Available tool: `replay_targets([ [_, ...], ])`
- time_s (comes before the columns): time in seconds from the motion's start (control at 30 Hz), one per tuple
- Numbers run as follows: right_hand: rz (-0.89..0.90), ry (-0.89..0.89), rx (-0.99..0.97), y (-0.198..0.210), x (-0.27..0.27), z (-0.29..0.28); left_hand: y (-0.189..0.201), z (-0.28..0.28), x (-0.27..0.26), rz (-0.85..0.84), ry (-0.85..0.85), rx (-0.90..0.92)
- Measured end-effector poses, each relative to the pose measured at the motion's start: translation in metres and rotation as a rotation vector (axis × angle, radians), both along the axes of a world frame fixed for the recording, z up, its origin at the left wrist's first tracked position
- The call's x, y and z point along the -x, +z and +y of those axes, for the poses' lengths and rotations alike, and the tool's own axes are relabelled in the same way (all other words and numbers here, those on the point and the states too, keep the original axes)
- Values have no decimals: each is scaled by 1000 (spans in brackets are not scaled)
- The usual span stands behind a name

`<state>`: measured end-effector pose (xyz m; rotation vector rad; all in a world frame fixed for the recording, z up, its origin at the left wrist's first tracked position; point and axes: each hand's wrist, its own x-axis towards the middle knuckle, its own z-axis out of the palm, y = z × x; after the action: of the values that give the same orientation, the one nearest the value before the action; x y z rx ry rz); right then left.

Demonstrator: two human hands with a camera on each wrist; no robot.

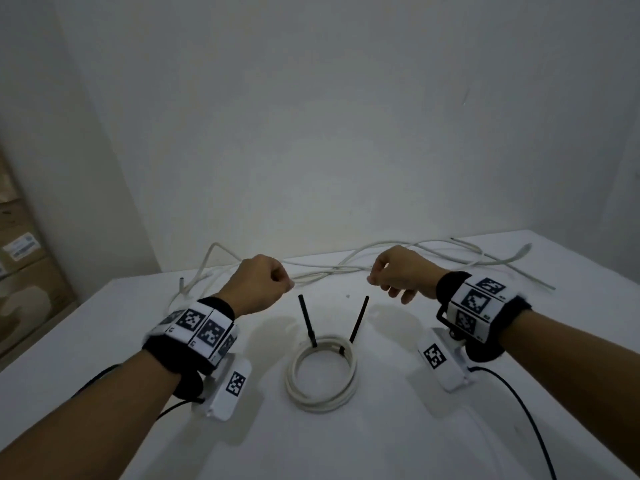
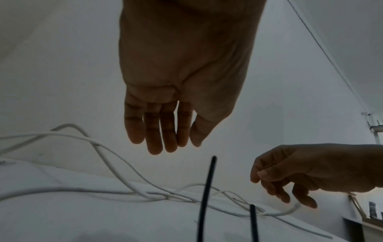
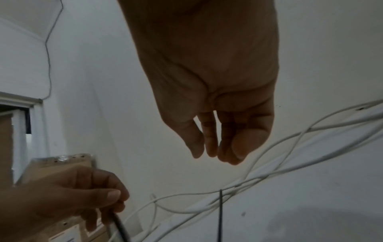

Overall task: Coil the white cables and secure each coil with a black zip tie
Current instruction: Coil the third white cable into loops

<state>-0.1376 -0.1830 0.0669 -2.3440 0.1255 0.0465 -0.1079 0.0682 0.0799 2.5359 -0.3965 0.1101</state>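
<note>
Both hands raised over the white table (image 1: 381,445), well apart, 1 on each side of the finished work. Left hand (image 1: 263,285) curled into a loose fist, thumb pressed against the index finger, nothing visible inside it. Right hand (image 1: 401,271) with thumb and index tips pinched together, the other fingers hanging loosely curled, nothing visible between the pinching tips. Below and between them, flat on the table: 1 coil of white cable (image 1: 320,403), bound at its far edge by 2 black zip ties (image 1: 307,322), tails standing up and leaning apart in a V, free of both hands. Behind the hands, along the table's far edge: loose white cables (image 1: 346,268), uncoiled and tangled. At far left, beside the table: cardboard boxes (image 1: 20,258).
</note>
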Motion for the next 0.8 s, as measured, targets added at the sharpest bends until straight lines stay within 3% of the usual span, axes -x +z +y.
replay_targets([
  [0.17,30,40,148,-1,-67,-8,5,-6,-49,-5,-74,-80],
  [0.3,147,56,513,-18,-128,-15,-2,-16,-99,-15,-102,-165],
  [0.4,234,77,716,-41,-154,-25,-5,-22,-121,-25,-100,-171],
  [0.53,225,66,802,-56,-164,-31,-7,-24,-132,-40,-89,-186],
  [0.6,163,65,749,-49,-162,-31,-4,-24,-132,-49,-82,-184],
  [0.8,-277,-120,77,32,-142,-36,24,-16,-121,-158,-7,-100],
])
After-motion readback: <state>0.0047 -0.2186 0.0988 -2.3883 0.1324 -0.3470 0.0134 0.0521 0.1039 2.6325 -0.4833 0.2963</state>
